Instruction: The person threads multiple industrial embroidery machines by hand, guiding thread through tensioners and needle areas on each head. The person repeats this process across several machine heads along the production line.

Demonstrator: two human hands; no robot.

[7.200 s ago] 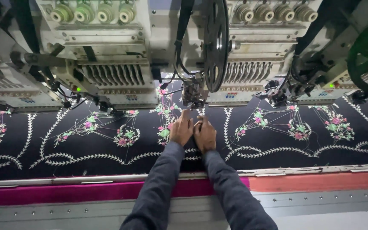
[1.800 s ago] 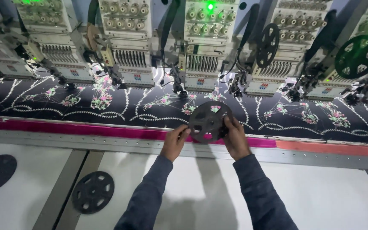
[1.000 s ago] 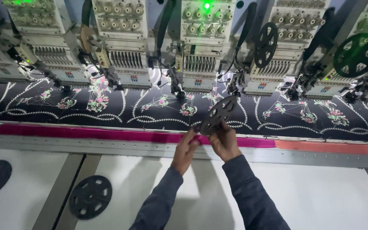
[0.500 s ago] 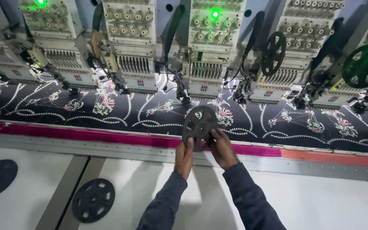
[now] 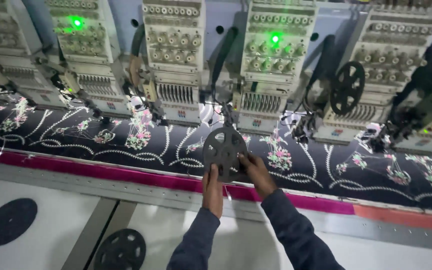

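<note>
I hold a black round reel with several holes (image 5: 224, 149) upright in front of me, over the black embroidered fabric (image 5: 326, 170). My left hand (image 5: 212, 190) grips its lower left rim from below. My right hand (image 5: 257, 172) pinches its right rim. Both arms wear dark grey sleeves. The reel sits just below the needle area of an embroidery machine head (image 5: 270, 75) with a green light.
A row of embroidery heads (image 5: 173, 65) runs across the back. Another black reel (image 5: 346, 87) is mounted on a head to the right. On the white table lie a spoked reel (image 5: 119, 249) and a flat dark disc (image 5: 9, 221). A pink fabric border (image 5: 126, 175) edges the frame.
The reel has risen slightly toward the machine head and turned to face me flat. The view has shifted right and moved closer to the heads.
</note>
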